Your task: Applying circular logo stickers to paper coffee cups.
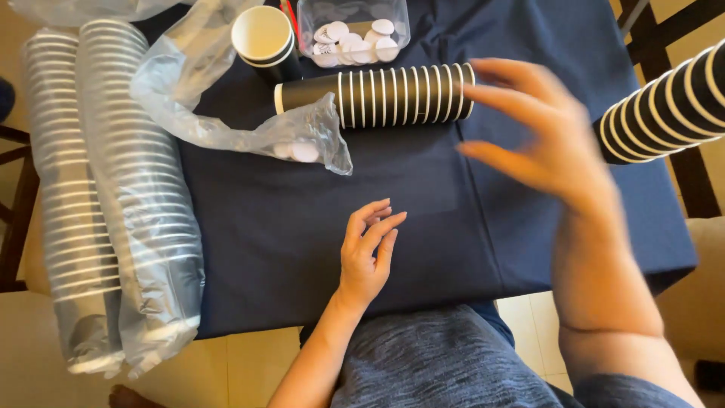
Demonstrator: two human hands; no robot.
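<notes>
My left hand (366,253) rests flat on the dark blue tablecloth (287,227), fingers apart and holding nothing. My right hand (540,136) hovers above the table, blurred, fingers spread, empty, just right of a lying stack of black paper cups with white rims (377,94). A second such stack (664,106) lies at the right edge of the table. A single upright black cup (266,41) stands at the back.
Two long sleeves of cups in clear plastic wrap (106,196) lie along the left side. A crumpled clear bag (226,98) holds small white round discs, and a clear plastic tub (353,34) at the back holds more. Dark chair frames stand left and right.
</notes>
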